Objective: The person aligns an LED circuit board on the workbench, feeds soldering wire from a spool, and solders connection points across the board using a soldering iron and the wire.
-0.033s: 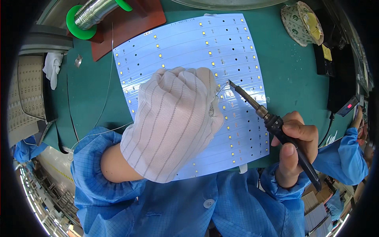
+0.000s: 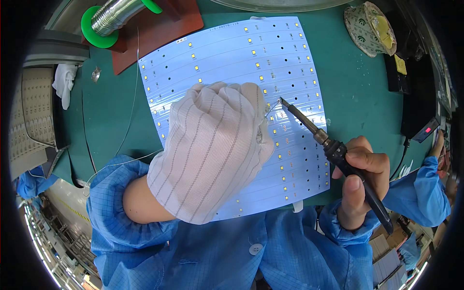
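A white LED board (image 2: 227, 48) with rows of small yellow chips lies on the green mat, and both my hands work over its middle. My left hand (image 2: 210, 150), in a white striped glove, is closed over the board. A thin solder wire (image 2: 272, 107) sticks out from its thumb side; the fingertips themselves are hidden. Bare at the fingers, my right hand (image 2: 362, 176) grips a black-handled soldering iron (image 2: 309, 126) at the right. The iron's tip rests at or just above the board, where the wire's end meets it.
A solder spool (image 2: 108, 21) with green ends stands on a red-brown stand (image 2: 174, 24) at the back left; its wire trails to my left arm. At the back right are a roll (image 2: 369, 29) and a yellow sponge (image 2: 400, 64). Another person's blue sleeve (image 2: 420, 193) shows at the right.
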